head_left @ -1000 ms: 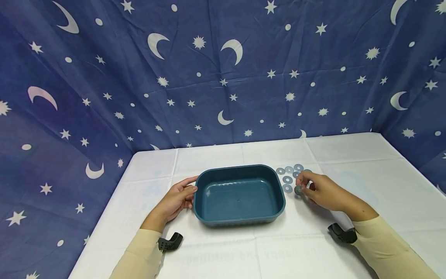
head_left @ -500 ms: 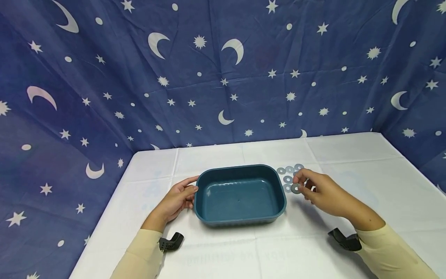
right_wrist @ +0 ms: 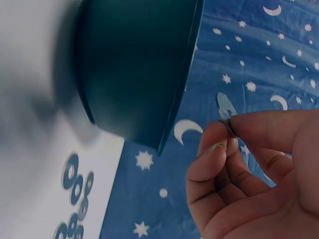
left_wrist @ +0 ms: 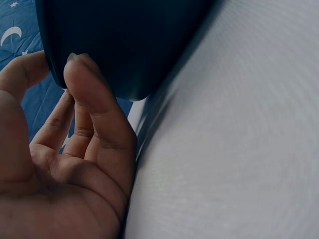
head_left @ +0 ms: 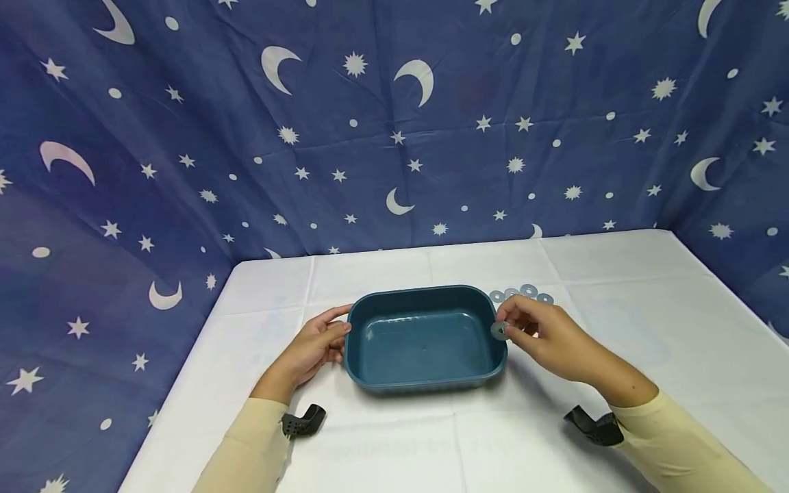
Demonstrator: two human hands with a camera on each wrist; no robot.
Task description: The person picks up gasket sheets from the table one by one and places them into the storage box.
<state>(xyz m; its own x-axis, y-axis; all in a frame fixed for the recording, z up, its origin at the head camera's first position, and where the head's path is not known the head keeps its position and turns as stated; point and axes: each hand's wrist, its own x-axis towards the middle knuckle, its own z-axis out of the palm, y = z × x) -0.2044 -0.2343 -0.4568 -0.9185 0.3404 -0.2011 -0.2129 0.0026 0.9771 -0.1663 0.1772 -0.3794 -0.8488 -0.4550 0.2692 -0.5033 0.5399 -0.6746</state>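
A dark teal plastic basin (head_left: 425, 349) stands on the white cloth in the middle of the head view. My left hand (head_left: 310, 350) holds its left end, thumb at the rim and fingers against the outer wall, as the left wrist view shows. Between thumb and fingertips my right hand (head_left: 548, 337) pinches a flat metal washer (right_wrist: 227, 107), raised beside the basin's right rim. Several more washers (head_left: 528, 290) lie on the cloth behind the right hand, which covers part of the group. No washer shows inside the basin.
White cloth (head_left: 394, 445) covers the table. A blue curtain (head_left: 394, 171) with moons and stars hangs behind it and at both sides. Black wrist pieces (head_left: 303, 420) sit at both sleeves.
My right hand has lifted a washer from the group and carried it left to the basin's right rim. My left hand keeps its place on the basin. The head view has tilted slightly.
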